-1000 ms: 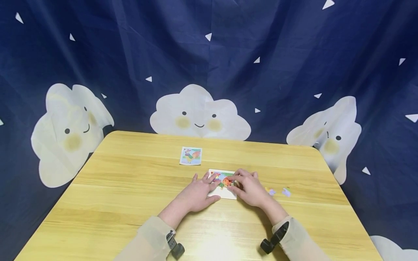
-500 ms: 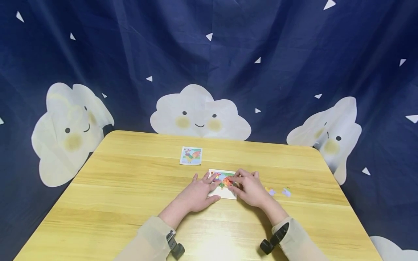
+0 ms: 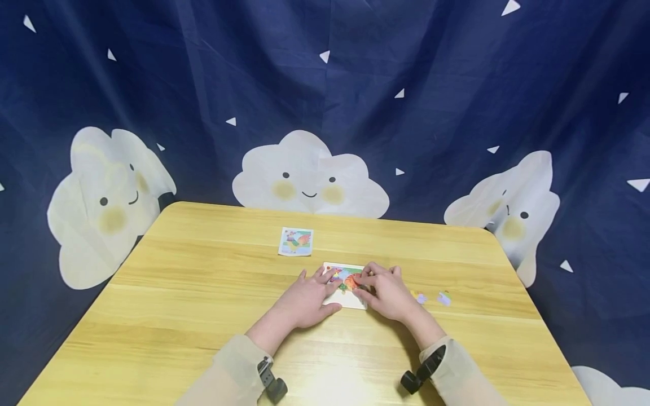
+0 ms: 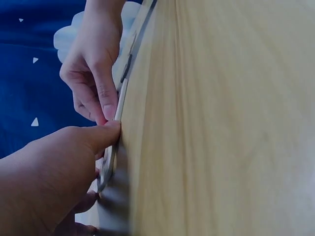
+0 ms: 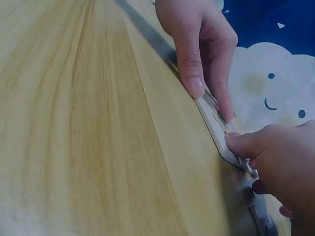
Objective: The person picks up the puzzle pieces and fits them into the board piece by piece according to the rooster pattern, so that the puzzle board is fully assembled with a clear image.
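Puzzle board [image 3: 347,292]: lies flat on the wooden desk [image 3: 203,304], a little right of the middle and near the person; white frame, coloured picture partly filled in, both hands over it.
Left hand [image 3: 304,299]: rests on the board's left side, fingers straight and spread, thumb along the near edge; its grip is slack and has hold of nothing, it only presses the board down.
Right hand [image 3: 388,290]: lies over the board's right side, fingers bent, the tips down on an orange puzzle piece [image 3: 352,280] in the picture; whether the grip pinches the piece or just pushes on it cannot be told.
Wrist views: the left hand's thumb [image 4: 101,135] and the right hand's thumb [image 5: 246,142] both touch the board's thin edge.
Loose pieces [image 3: 431,297]: two small pale ones on the desk just right of the right hand, apart from the board.
Reference picture [image 3: 296,241]: small coloured card, flat on the desk beyond the board, near it but not touching.
Backdrop [image 3: 325,84]: dark blue cloth with white smiling clouds.
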Action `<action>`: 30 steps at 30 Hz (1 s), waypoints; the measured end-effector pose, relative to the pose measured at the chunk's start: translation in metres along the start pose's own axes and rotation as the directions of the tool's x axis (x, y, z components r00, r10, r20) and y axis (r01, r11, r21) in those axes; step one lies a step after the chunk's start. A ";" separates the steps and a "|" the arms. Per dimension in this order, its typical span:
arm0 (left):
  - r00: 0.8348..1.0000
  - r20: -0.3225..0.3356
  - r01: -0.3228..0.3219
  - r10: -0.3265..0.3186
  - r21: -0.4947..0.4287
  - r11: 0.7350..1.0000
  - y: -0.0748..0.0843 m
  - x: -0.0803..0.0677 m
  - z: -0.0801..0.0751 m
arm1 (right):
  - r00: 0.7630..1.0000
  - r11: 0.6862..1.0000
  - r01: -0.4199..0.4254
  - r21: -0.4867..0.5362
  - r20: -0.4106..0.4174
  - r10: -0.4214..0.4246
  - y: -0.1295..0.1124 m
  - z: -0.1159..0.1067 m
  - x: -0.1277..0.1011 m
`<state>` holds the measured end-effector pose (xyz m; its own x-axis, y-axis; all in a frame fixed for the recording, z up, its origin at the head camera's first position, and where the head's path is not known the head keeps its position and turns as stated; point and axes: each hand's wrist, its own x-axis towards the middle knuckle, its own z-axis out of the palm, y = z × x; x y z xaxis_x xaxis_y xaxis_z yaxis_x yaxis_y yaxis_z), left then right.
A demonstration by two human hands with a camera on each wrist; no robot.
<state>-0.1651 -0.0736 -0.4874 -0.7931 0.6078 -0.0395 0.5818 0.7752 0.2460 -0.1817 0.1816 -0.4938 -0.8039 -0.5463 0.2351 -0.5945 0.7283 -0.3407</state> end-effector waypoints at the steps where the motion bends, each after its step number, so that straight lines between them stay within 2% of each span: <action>1: 1.000 0.001 0.001 -0.001 0.017 1.000 0.001 0.000 -0.001 | 1.000 1.000 -0.007 0.011 0.002 0.007 0.000 0.000 0.000; 6: 1.000 -0.001 0.002 -0.002 0.085 0.996 0.009 0.002 -0.005 | 0.999 0.995 -0.044 0.088 0.011 0.043 0.003 0.001 0.001; 12: 0.999 -0.001 -0.043 0.043 0.109 0.993 0.013 0.007 -0.005 | 0.998 0.987 -0.058 0.153 0.016 0.056 0.003 0.000 0.005; 22: 0.998 0.060 -0.029 0.025 0.066 0.997 0.015 0.011 -0.003 | 0.998 0.990 -0.058 0.130 0.028 0.055 0.003 -0.001 0.002; 30: 0.998 0.045 -0.040 0.038 0.031 0.999 0.012 0.011 0.000 | 0.999 0.990 -0.039 0.136 0.001 0.039 0.004 -0.004 0.000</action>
<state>-0.1667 -0.0574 -0.4846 -0.7613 0.6442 -0.0735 0.6182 0.7554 0.2174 -0.1845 0.1861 -0.4914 -0.8266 -0.5177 0.2209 -0.5553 0.6860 -0.4702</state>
